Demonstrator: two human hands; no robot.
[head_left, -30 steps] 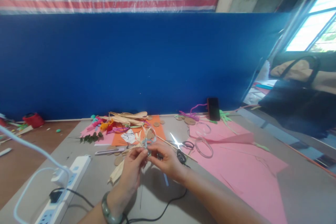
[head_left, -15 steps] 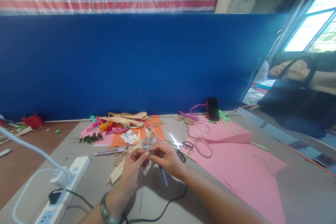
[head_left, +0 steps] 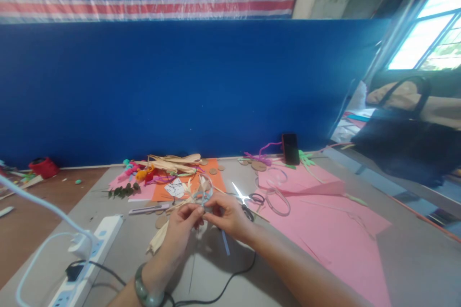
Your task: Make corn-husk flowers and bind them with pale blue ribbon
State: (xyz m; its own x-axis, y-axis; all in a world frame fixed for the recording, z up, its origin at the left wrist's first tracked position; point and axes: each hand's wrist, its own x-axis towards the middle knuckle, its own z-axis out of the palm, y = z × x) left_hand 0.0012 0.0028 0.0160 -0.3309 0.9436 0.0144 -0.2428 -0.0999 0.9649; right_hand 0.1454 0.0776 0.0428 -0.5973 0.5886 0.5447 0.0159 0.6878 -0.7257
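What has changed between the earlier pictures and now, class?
Very little: the lower end of the thin stem has shifted slightly toward the person. Nothing was visibly taken up or let go. The left hand and right hand still pinch together at the grey ribbon piece; the scissors and phone lie unmoved.

The left hand (head_left: pixel 183 224) has a wrist bangle (head_left: pixel 140 286) — rounded, glossy, grey-green.

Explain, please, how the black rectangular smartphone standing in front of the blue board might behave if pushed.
The black rectangular smartphone would probably tip easily, as it stands on its short edge. It should be stiff, being a flat, straight-sided slab. Pushed backward, it might be stopped by the tall blue board close behind.
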